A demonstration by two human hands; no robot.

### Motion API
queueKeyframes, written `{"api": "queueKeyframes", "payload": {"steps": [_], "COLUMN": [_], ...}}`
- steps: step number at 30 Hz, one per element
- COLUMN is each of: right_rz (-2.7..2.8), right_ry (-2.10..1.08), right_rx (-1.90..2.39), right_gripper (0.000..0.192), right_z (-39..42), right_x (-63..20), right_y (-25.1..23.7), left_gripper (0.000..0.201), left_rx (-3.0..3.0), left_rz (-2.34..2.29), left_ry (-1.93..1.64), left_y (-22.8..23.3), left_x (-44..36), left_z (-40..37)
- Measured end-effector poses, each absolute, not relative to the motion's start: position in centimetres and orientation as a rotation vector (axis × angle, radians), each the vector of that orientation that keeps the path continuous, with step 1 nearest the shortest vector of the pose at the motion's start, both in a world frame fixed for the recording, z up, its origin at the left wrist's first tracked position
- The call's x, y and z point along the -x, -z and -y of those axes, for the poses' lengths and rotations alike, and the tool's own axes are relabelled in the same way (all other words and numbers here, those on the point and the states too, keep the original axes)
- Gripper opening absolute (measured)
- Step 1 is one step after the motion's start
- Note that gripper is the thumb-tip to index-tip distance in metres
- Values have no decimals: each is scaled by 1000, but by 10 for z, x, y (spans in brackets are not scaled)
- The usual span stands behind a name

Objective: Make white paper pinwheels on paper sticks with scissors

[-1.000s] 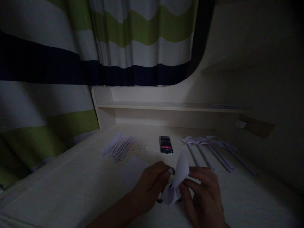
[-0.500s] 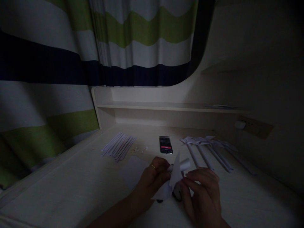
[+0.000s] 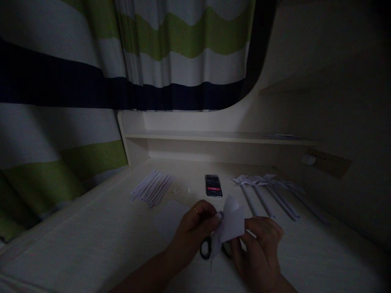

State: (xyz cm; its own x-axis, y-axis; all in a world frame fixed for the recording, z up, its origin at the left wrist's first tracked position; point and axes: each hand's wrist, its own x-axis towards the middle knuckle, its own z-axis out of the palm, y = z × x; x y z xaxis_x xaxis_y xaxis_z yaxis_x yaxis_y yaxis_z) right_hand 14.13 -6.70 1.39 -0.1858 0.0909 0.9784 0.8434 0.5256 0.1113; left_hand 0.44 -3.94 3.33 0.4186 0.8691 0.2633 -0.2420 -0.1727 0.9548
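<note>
A white paper pinwheel point(image 3: 232, 223) with folded blades is held up between my two hands. Its left side is pinched near the middle by the thumb and fingers of my left hand point(image 3: 200, 221), which wears a ring. My right hand point(image 3: 259, 244) has its fingers closed on the pinwheel's right edge. Black scissor handles point(image 3: 205, 248) lie on the desk below, partly covered by the paper and hands. A flat sheet of white paper point(image 3: 169, 219) rests beside my left wrist. The pinwheel's back is hidden.
Several rolled paper sticks point(image 3: 152, 188) lie at the left, with small pale bits point(image 3: 175, 191) beside them. A lit phone point(image 3: 213, 186) lies in the middle. Several finished-looking pinwheels on sticks point(image 3: 259, 197) lie at the right. A shelf point(image 3: 214, 137) runs along the back, by a curtain point(image 3: 189, 36).
The pinwheel has turned, so a broad blade now faces me and the rolled tube seen behind it is hidden. More of the scissor handles shows. Both hands keep their grip.
</note>
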Motion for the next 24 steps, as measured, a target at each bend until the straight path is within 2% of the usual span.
{"api": "queueKeyframes", "payload": {"steps": [11,20,24], "right_rz": [1644,1630,1617], "right_ry": [798,460,529], "right_rx": [855,938,935], "right_gripper": [13,11,11], "right_z": [68,69,68], "right_x": [-138,-133,-132], "right_y": [-15,-9,-9], "left_gripper": [12,11,7], "left_rx": [-1384,-1440,-1453], "left_rz": [-544,-533,-498], "left_ry": [-1163,-1251,-1292], "left_y": [-31,-28,-27], "left_x": [-4,-4,-4], "left_z": [38,38,37]}}
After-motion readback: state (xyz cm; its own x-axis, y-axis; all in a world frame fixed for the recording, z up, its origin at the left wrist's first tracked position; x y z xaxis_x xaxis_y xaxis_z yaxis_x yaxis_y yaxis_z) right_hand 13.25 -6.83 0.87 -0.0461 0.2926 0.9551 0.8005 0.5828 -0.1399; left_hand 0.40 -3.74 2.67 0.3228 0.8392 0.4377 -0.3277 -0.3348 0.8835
